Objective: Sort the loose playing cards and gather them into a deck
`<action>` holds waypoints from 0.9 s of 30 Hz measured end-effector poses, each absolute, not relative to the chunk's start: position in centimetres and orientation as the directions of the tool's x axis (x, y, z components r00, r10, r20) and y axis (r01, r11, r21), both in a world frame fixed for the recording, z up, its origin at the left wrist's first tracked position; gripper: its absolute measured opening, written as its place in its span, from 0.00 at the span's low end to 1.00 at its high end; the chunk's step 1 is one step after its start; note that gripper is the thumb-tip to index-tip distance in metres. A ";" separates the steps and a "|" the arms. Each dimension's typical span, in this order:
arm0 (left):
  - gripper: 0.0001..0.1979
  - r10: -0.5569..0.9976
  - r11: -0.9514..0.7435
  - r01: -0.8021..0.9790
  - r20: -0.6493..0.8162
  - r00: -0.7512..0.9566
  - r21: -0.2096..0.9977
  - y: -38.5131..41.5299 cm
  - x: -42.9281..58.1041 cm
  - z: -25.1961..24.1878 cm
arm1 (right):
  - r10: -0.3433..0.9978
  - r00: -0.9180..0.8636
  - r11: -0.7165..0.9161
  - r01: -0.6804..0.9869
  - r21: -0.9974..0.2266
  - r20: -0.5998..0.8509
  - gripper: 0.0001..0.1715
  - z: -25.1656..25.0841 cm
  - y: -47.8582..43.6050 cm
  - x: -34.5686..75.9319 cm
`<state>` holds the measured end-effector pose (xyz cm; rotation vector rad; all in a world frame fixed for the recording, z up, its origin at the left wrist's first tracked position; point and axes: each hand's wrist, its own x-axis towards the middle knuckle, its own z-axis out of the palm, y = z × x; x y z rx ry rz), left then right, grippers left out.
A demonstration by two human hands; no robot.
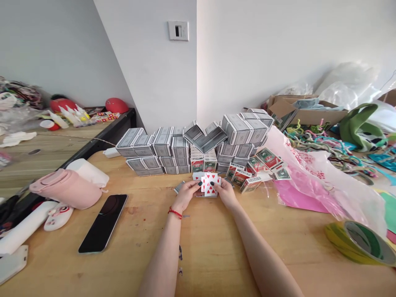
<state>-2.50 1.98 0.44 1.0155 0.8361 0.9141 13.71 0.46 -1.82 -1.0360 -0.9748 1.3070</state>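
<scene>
Between my two hands are several playing cards (211,185), face up, with a seven of hearts on top. My left hand (187,193) pinches their left side, thumb over the face. My right hand (226,193) grips the right side the same way. More cards lie under and behind them on the wooden table (148,231), partly hidden. Just beyond my hands stand small red and white card boxes (203,165). Grey-patterned card stacks (142,144) line the wall, and two grey card blocks (206,138) lean in a V above the boxes.
Loose card boxes (250,181) lie right of my hands, beside pink plastic wrapping (306,177). A roll of yellow tape (361,243) is at far right. On the left are a black phone (103,222), a pink bottle (69,187) and a white roll (24,229).
</scene>
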 end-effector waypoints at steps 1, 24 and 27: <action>0.16 0.906 0.260 -0.235 -0.153 0.394 0.936 2.0 -2.5 0.4 | 0.999 0.039 -0.001 -0.271 -0.963 -0.012 0.20 -1.8 0.4 13.7; 0.16 0.951 0.184 -0.100 -0.151 0.270 0.978 2.1 -0.7 -0.4 | 0.981 0.181 0.063 0.059 -0.996 0.073 0.14 -2.9 0.0 13.5; 0.15 0.967 0.180 -0.094 -0.159 0.199 0.979 1.9 -0.3 -0.3 | 0.981 0.183 0.058 0.060 -0.997 0.068 0.13 -3.0 0.1 13.6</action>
